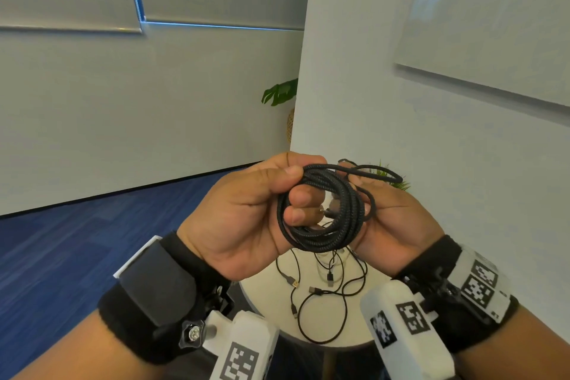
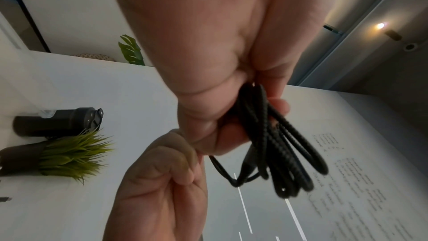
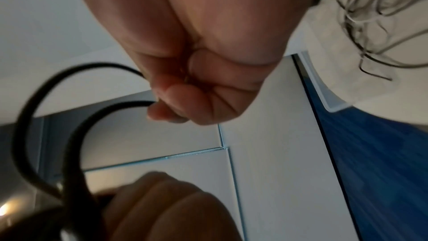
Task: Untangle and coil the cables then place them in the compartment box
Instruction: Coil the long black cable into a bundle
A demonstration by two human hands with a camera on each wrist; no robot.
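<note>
A braided black cable [image 1: 324, 210], wound into a loose coil of several loops, is held up in the air in front of the person, above a small round white table [image 1: 265, 287]. The left hand [image 1: 246, 213] has its fingers curled through the coil and its thumb pressed on top, clamping the loops. The right hand [image 1: 398, 222], touching the coil's far side, pinches a single loop of the same cable between curled fingers; the wrist view of that pinch is blurred, so the exact grip is hard to make out. On the table below lie thin black cables [image 1: 320, 296], tangled, with plugs showing. A small green grass-like plant [image 2: 74, 155] and a dark cylinder [image 2: 57, 122] stand near the wall. Blue carpet [image 1: 77, 250] covers the floor, and pale walls [image 1: 123, 102] rise behind.
</note>
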